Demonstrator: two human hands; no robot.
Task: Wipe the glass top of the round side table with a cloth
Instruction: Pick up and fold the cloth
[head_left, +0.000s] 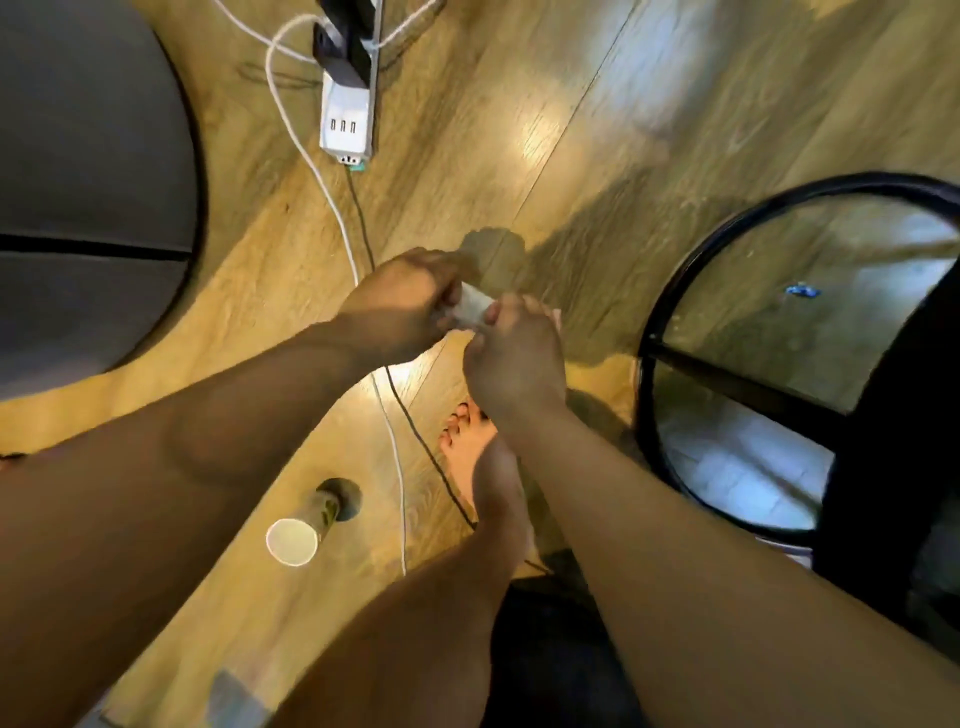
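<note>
Both hands met over the floor, well left of the table. The left hand (410, 306) and the right hand (511, 358) each had their fingers closed on an end of a small white cloth (474, 307), which stretched between them and looked folded or bunched; most of it was hidden by the knuckles. The round side table (655, 322) stood apart to the right, its glass top (779, 291) untouched, with a small blue scrap (802, 291) lying on it.

Several hazards showed. The cloth seemed small for the pane, so a wipe could leave streaks or miss the rim. The blue scrap could be dragged across the glass and smear or scratch if not lifted first. A white cable (332, 202) and a dark cable (415, 431) ran past the bare foot (470, 447), so a step toward the table risked a snag on the power strip (347, 122). The bottle (311, 525) standing near the left leg could be knocked over.
</note>
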